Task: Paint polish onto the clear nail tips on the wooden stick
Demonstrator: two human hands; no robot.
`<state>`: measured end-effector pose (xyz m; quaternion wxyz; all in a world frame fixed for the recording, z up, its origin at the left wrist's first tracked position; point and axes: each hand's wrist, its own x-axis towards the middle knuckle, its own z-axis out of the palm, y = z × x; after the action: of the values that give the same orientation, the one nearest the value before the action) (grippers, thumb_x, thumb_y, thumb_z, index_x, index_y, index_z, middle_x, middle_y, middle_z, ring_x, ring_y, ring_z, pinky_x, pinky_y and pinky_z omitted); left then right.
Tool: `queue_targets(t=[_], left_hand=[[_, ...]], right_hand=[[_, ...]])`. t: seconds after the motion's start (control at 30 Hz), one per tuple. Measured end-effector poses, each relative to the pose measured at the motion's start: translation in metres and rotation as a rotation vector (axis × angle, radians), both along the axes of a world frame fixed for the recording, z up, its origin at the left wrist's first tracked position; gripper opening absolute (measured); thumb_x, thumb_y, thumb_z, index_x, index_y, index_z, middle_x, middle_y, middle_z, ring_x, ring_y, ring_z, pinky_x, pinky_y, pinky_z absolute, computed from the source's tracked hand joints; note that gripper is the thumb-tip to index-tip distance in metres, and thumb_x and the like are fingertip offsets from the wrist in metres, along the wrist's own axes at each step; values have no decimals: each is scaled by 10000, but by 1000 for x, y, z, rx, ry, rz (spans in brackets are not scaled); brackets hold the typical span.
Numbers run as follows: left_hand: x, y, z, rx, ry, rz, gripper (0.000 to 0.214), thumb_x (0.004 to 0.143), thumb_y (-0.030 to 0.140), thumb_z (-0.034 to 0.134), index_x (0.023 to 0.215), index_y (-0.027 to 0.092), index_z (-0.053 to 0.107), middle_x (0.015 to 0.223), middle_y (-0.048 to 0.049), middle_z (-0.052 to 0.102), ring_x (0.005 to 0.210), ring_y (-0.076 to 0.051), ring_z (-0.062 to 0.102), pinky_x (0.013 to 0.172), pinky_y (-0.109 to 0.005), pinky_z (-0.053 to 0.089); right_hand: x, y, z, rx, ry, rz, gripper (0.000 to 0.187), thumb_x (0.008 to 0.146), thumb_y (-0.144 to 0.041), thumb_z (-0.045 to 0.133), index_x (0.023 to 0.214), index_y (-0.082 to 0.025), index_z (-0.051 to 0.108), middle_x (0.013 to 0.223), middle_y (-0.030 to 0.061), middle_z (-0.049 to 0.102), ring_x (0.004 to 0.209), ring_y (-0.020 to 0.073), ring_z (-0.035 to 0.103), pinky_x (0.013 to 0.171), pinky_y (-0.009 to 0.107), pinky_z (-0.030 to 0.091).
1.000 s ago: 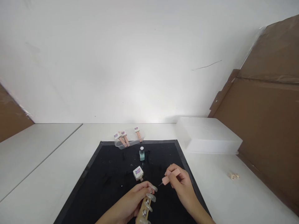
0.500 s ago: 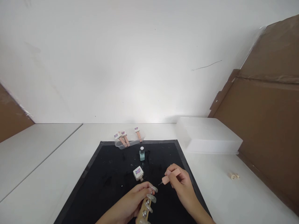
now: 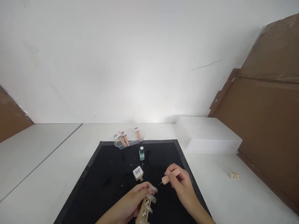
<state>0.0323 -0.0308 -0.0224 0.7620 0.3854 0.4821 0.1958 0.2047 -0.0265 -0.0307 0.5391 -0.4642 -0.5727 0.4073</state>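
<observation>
My left hand (image 3: 136, 197) is closed around a wooden nail-tip stand (image 3: 141, 214), which carries several pale, glittery false nails (image 3: 151, 198) on metal holders. In my right hand (image 3: 182, 186) a pink nail polish brush cap (image 3: 171, 176) is pinched between thumb and fingers. Its thin brush points left, just short of the uppermost false nail and apart from it. Beyond my left hand, a white square polish bottle (image 3: 138, 173) with a purple label lies on its side, its neck towards me. A mint-green polish bottle (image 3: 142, 154) stands upright farther back.
Under my hands lies a black mat (image 3: 112, 180) on the white table. A clear tray (image 3: 122, 147) at its far edge holds several pink-capped bottles (image 3: 123, 138). A white plastic box (image 3: 210, 137) stands back right, with small cream-coloured pieces (image 3: 233, 175) nearer me. Brown cardboard (image 3: 263, 124) borders the right side.
Both hands keep almost the same place, with the brush tip still close to the uppermost false nail. The view has shifted very slightly.
</observation>
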Motion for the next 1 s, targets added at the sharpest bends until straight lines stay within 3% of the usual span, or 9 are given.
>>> queue_targets(t=[1.0], left_hand=[[-1, 0, -2, 13, -11, 4, 289, 649, 457, 600, 745, 193, 530, 563, 70, 401, 496, -69, 366, 467, -180, 244]], right_hand=[[0, -1, 3, -10, -22, -12, 223, 813, -229, 505, 597, -185, 536, 542, -14, 598, 453, 116, 485, 443, 226, 336]])
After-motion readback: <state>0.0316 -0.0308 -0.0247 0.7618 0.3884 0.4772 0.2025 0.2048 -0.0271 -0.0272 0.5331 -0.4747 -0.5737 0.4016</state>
